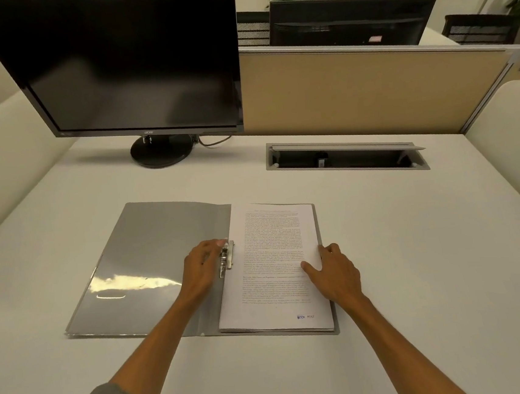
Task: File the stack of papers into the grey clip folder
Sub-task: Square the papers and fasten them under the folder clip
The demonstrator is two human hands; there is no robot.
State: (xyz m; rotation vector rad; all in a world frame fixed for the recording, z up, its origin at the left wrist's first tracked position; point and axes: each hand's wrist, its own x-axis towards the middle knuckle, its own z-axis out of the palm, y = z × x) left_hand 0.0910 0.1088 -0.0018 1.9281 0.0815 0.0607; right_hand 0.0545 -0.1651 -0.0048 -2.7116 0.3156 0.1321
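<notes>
The grey clip folder (151, 264) lies open on the white desk, its cover spread out to the left. A stack of printed papers (274, 259) rests on the folder's right half. The metal clip (228, 258) sits at the stack's left edge, by the spine. My left hand (202, 267) has its fingertips on the clip. My right hand (332, 272) presses flat on the right edge of the stack, thumb on the top page.
A black monitor (125, 63) stands at the back left on a round base (162, 150). An open cable tray (344, 158) is set into the desk behind the folder. A tan partition (369, 91) closes the far side.
</notes>
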